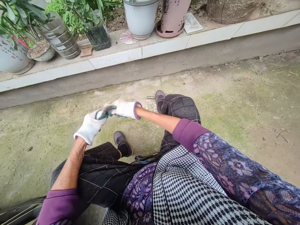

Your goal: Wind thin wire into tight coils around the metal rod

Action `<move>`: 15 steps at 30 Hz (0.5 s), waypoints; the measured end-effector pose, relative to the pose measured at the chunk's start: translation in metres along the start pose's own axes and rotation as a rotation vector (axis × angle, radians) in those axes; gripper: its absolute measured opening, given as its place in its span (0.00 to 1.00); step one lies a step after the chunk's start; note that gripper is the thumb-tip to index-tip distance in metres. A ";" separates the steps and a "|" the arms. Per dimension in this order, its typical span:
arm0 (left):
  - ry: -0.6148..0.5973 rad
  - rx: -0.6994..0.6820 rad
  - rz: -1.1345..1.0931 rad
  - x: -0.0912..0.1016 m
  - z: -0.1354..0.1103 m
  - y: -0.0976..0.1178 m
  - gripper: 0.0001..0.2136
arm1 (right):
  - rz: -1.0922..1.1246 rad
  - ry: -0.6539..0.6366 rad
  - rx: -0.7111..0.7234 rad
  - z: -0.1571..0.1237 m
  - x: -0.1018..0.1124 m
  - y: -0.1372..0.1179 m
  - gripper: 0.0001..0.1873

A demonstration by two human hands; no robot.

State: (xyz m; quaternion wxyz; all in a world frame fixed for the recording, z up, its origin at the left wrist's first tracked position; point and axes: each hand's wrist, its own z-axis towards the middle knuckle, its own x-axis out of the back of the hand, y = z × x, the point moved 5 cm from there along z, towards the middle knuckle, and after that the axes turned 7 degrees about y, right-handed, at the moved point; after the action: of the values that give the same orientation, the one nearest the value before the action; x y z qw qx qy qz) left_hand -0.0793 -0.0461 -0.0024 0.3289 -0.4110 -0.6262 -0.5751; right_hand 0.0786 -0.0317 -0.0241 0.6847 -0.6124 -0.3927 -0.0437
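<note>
White work gloves with dark green coated fingers cover both hands, out in front of my knees above the ground. My left hand [91,124] is closed, its fingers curled in toward the other hand. My right hand [123,108] reaches across from the right and meets it, fingers bent and pressed together. Between them, the fingertips blur into a small greyish shape; I cannot make out what it is or which hand grips it. Purple edging shows at the right glove's cuff [137,110].
A white-tiled ledge [117,60] runs across the front, bearing a white pot [141,18], a pink pot [174,15] and potted plants in cut bottles [59,36]. A small slim object [150,97] lies by my right shoe [160,99]. My left shoe [120,140] rests on mossy concrete [234,103].
</note>
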 end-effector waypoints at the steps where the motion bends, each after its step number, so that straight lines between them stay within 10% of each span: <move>1: 0.019 0.062 -0.015 0.002 0.001 -0.003 0.20 | -0.098 0.020 0.040 -0.001 -0.005 -0.005 0.13; 8: -0.139 -0.070 0.551 -0.018 0.013 0.000 0.16 | -0.592 -0.079 0.203 -0.022 -0.041 -0.021 0.17; 15: -0.336 -0.222 0.891 -0.060 0.002 0.001 0.20 | -0.524 -0.133 0.178 -0.021 -0.038 -0.010 0.11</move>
State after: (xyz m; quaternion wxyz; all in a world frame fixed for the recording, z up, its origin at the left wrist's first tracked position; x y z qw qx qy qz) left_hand -0.0515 -0.0524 -0.0547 0.3916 -0.7587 -0.3687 -0.3675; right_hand 0.0570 -0.0685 -0.0377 0.6740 -0.4289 -0.5839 -0.1442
